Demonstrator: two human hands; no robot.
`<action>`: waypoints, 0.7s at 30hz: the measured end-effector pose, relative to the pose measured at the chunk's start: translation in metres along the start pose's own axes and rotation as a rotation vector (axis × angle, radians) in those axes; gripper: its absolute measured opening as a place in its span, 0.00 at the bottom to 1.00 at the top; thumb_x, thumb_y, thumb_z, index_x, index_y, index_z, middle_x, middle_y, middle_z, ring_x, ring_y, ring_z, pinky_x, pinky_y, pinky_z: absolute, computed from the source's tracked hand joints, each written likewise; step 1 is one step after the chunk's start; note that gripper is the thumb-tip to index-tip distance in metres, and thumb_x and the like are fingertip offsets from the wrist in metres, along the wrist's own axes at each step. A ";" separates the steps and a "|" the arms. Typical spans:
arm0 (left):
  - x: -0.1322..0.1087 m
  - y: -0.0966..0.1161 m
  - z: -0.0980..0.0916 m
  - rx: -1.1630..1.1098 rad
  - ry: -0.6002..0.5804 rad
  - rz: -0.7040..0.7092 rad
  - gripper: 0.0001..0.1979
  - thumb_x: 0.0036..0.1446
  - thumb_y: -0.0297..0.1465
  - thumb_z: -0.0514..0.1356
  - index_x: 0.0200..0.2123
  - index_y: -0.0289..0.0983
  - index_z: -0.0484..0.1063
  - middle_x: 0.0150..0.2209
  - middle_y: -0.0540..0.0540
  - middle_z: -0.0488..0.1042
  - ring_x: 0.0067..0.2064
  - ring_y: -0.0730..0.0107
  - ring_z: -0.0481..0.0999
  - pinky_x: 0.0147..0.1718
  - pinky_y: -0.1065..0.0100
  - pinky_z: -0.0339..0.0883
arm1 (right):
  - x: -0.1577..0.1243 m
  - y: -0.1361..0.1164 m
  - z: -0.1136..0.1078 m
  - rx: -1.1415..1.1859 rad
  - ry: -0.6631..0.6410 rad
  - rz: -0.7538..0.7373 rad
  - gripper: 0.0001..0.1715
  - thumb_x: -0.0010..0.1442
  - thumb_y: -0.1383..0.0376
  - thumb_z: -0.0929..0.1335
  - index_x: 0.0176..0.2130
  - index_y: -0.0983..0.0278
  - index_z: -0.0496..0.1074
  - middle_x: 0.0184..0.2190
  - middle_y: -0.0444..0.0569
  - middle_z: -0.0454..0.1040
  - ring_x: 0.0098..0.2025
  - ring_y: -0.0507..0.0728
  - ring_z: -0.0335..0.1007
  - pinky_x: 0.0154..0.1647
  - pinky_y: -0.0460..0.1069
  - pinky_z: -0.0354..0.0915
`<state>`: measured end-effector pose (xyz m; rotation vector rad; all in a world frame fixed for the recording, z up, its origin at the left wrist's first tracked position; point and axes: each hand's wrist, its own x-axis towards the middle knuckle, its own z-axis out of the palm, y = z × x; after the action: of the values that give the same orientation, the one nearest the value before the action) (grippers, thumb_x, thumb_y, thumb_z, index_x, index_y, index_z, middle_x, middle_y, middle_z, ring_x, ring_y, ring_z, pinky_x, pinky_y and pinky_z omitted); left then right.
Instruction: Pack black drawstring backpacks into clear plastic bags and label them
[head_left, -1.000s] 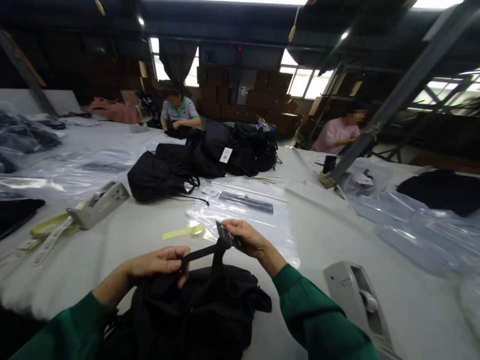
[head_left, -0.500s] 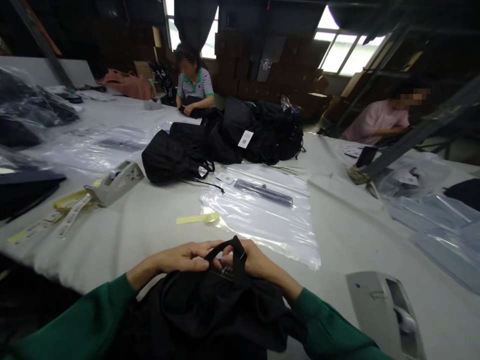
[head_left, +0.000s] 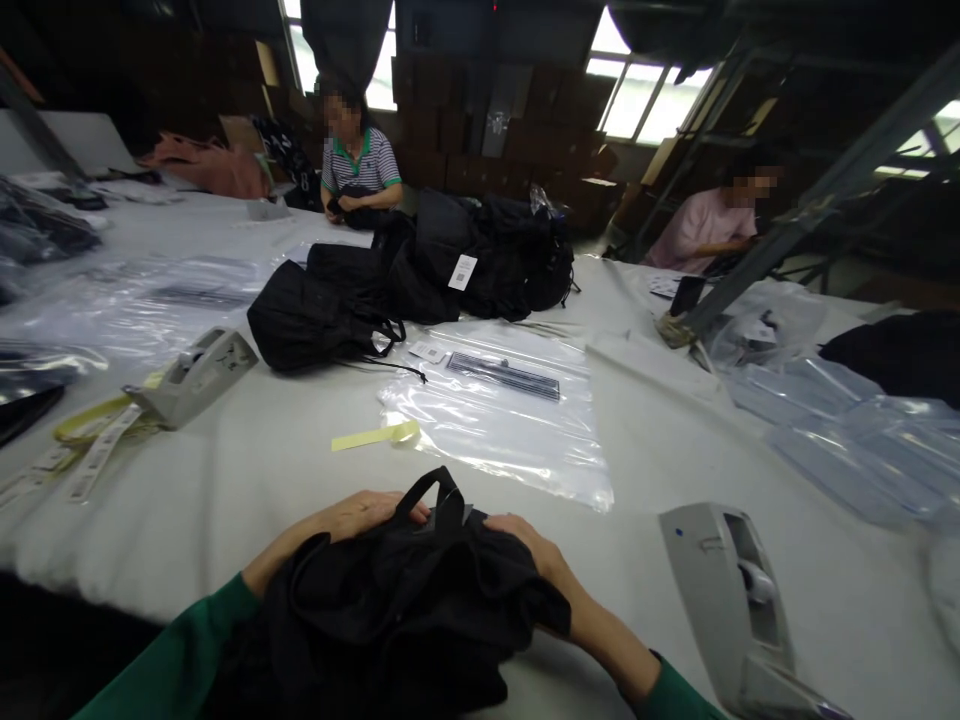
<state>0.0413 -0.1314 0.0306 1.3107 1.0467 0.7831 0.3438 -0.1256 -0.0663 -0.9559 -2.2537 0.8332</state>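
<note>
A black fabric bag [head_left: 405,610] lies crumpled at the table's near edge, its loop handle [head_left: 433,485] standing up at the top. My left hand [head_left: 364,515] grips the bag's upper left edge, its fingertips partly behind the handle. On the other side, my right hand [head_left: 536,550] holds the upper right edge, thumb side up; several of its fingers are hidden by the cloth. Beyond the hands lies a clear plastic bag [head_left: 502,430] with a dark printed panel. A strip of yellow tape [head_left: 367,438] rests at its left corner.
Black bags [head_left: 487,250], one with a white tag [head_left: 462,272], are heaped farther back. Grey tape dispensers stand left [head_left: 202,375] and right [head_left: 724,590]. Clear plastic [head_left: 862,430] covers the right side near a slanted metal post [head_left: 780,235]. Two people sit across the table.
My right hand has left the handle and moved down onto the bag's right side. My left hand has shifted onto the bag's upper left edge. The view has swung slightly right.
</note>
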 end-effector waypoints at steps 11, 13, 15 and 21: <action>0.068 -0.061 -0.018 -0.128 -0.388 -0.056 0.14 0.56 0.40 0.58 0.36 0.36 0.74 0.39 0.43 0.77 0.41 0.60 0.74 0.49 0.58 0.65 | -0.005 -0.002 0.011 0.103 0.072 0.045 0.13 0.65 0.63 0.64 0.48 0.60 0.71 0.45 0.52 0.76 0.47 0.60 0.74 0.49 0.52 0.71; 0.079 -0.065 -0.017 -0.120 -0.481 -0.079 0.18 0.49 0.35 0.64 0.45 0.38 0.72 0.42 0.45 0.76 0.41 0.62 0.73 0.46 0.60 0.66 | -0.007 0.004 0.013 0.104 0.086 0.047 0.13 0.65 0.63 0.64 0.49 0.60 0.71 0.45 0.52 0.76 0.47 0.59 0.74 0.49 0.52 0.71; 0.086 -0.064 -0.017 -0.056 -0.583 -0.060 0.24 0.49 0.33 0.64 0.52 0.41 0.70 0.47 0.45 0.75 0.45 0.61 0.73 0.49 0.60 0.65 | -0.007 0.010 0.016 0.110 0.107 0.029 0.13 0.65 0.62 0.64 0.49 0.60 0.71 0.45 0.51 0.76 0.47 0.59 0.74 0.49 0.51 0.71; 0.090 -0.058 -0.010 0.330 -0.644 0.166 0.16 0.62 0.41 0.56 0.44 0.40 0.78 0.49 0.44 0.76 0.55 0.55 0.68 0.58 0.59 0.57 | -0.001 0.011 0.026 0.114 0.232 -0.029 0.12 0.65 0.60 0.64 0.44 0.61 0.74 0.38 0.51 0.79 0.41 0.59 0.76 0.42 0.51 0.72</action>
<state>0.0587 -0.0523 -0.0405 1.7899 0.5611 0.2634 0.3315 -0.1285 -0.0919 -0.9149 -1.9963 0.7858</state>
